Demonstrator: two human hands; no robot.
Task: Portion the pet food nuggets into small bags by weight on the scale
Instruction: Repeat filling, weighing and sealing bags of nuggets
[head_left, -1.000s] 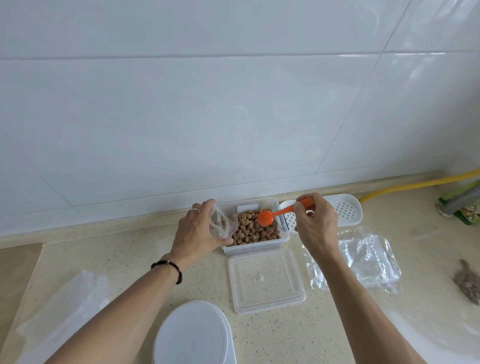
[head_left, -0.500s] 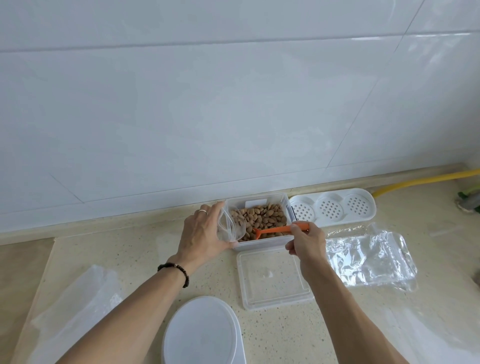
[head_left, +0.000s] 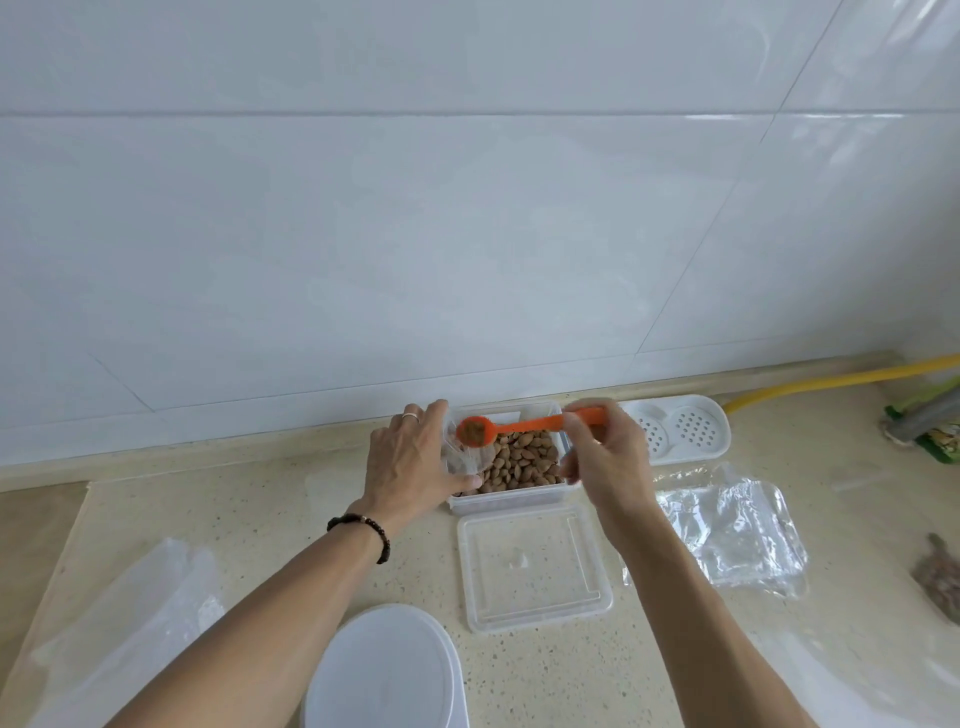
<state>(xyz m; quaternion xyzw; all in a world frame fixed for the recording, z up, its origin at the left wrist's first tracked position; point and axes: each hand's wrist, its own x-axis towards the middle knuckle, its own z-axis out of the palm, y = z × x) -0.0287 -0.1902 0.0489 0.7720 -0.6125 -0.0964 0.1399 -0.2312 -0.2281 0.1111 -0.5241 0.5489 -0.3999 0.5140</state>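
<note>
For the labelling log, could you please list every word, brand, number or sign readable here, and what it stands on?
No text can be read in this view.
Green package at the right edge: it bears print, too blurred and cut off to read.
Scale at the bottom: only its white top shows; no display or digits in view.
Food container, lid, orange scoop, bags: no markings visible.

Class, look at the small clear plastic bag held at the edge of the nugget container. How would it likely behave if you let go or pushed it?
The small clear plastic bag looks thin and crumpled, so it would probably flop shut without the left hand holding it. It seems very light, so a push would likely slide it. Its glossy film may be slippery.
</note>
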